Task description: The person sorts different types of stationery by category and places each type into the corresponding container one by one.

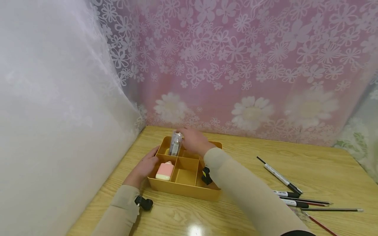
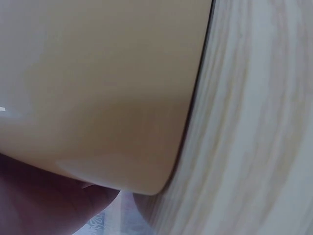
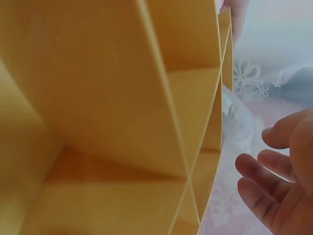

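Observation:
A yellow divided organizer box (image 1: 184, 191) sits on the table. At its left wall, my left hand (image 1: 144, 165) grips the rim; in the left wrist view part of that hand (image 2: 49, 200) lies against the box's outer side (image 2: 107, 98). A clear plastic packet (image 1: 175, 144) with something unclear inside stands tilted in the back left compartment. My right hand (image 1: 193, 141) is over the back of the box beside the packet. In the right wrist view its fingers (image 3: 259, 196) are loosely bent, apart from the packet (image 3: 237, 122). A pink and cream bottle (image 1: 165, 171) lies in the front left compartment.
On the table's right lie several pens and brushes, among them a grey-and-black pen (image 1: 279, 174), black-capped markers (image 1: 290, 203) and a red-handled brush (image 1: 320, 224). A white curtain (image 1: 65, 114) hangs at the left, a pink floral one (image 1: 236, 65) behind.

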